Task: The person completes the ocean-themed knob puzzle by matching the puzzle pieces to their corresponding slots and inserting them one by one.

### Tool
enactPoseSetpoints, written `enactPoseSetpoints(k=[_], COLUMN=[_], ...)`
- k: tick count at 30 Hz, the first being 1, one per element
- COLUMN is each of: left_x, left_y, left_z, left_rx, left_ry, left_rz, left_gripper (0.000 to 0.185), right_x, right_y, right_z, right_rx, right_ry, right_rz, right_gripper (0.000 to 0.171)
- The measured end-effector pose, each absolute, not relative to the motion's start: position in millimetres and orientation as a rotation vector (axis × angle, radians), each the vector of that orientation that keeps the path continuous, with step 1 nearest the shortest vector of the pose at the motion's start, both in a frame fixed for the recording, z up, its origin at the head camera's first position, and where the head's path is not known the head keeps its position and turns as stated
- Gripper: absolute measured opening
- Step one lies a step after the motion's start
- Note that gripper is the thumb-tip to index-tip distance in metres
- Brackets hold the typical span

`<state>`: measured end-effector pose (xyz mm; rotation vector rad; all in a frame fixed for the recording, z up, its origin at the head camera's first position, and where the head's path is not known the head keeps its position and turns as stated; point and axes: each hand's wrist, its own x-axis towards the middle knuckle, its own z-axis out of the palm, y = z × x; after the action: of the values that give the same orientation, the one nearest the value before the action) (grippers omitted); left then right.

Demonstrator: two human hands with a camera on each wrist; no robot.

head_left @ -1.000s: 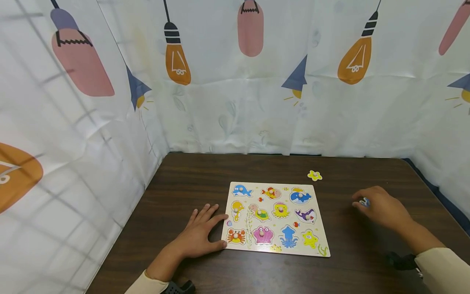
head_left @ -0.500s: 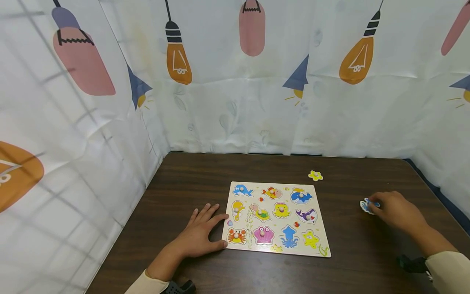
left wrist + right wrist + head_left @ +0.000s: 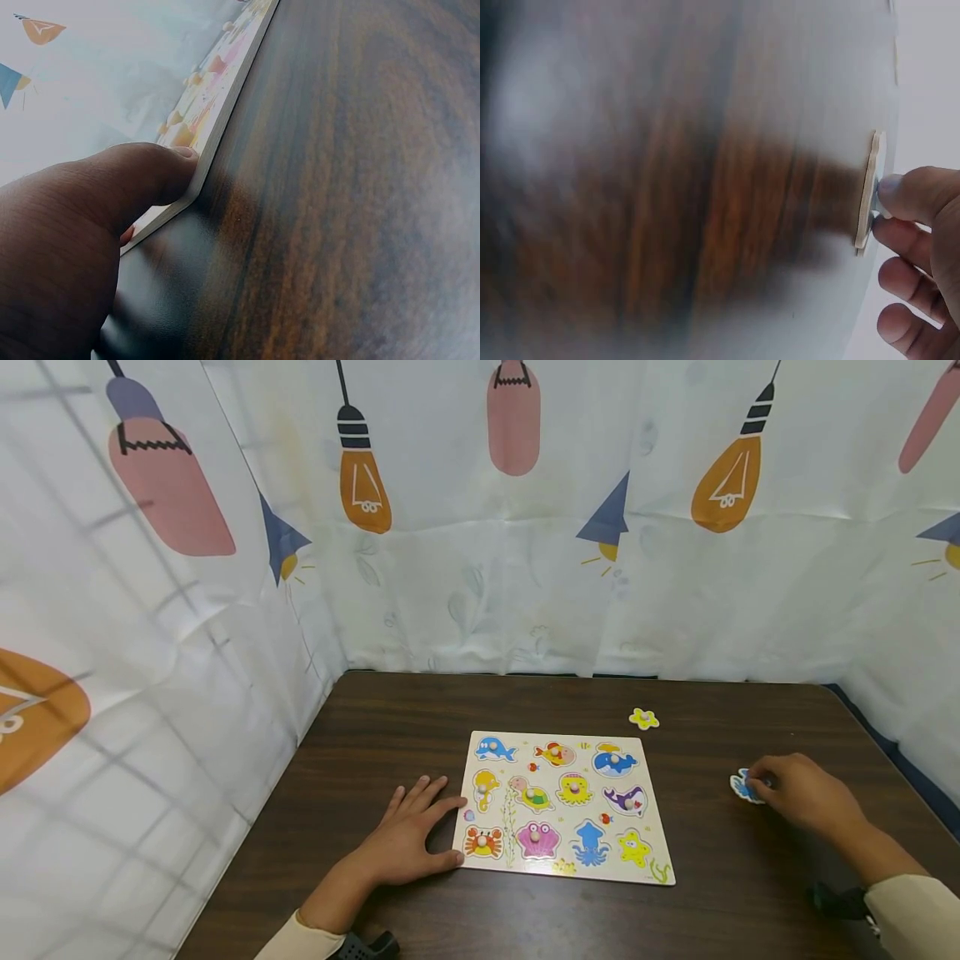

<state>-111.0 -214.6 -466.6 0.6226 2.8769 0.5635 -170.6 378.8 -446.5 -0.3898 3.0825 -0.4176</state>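
A white wooden peg puzzle board [image 3: 517, 866] with sea-animal pieces lies flat on the dark table. My left hand [image 3: 408, 837] lies at its left edge, fingers spread and fairly straight. In the left wrist view the thumb [image 3: 154, 176] presses on the board's corner [image 3: 196, 191]. To the board's right, my right hand [image 3: 806, 797] pinches a blue-and-white puzzle piece [image 3: 741, 787], partly hidden by the fingers. The right wrist view shows thumb and index finger on the knob of this puzzle piece [image 3: 868, 195], its wooden edge tilted close to the tabletop.
A yellow star-shaped puzzle piece [image 3: 642, 718] lies loose on the table [image 3: 420, 702] behind the board's right corner. White curtains [image 3: 487, 610] printed with lamps hang behind the table and along its left side.
My right hand has moved right and slightly nearer with the blue-and-white piece, then a touch back left. More of the piece's face shows now. The left hand and board have stayed put.
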Motion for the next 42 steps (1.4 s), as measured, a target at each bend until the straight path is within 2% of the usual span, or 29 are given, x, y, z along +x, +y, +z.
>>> enactPoseSetpoints(k=[13,20,42], left_x=[-112,-112,-112], left_y=[-215,-215,-214], left_z=[-465,-464,-464], left_rx=[0.615,0.611,0.611], left_ry=[2.878,2.882,2.872], left_rz=[0.557,0.547,0.549], left_gripper=[0.077,0.077,0.077], right_x=[-153,-144,-130], right_y=[317,283,231], right_z=[-437,-429,-428], right_rx=[-0.557,-0.696,-1.017], right_ry=[3.129,3.146,3.063], right_rz=[-0.433,-0.442,-0.473], right_gripper=[0.009,0.012,0.016])
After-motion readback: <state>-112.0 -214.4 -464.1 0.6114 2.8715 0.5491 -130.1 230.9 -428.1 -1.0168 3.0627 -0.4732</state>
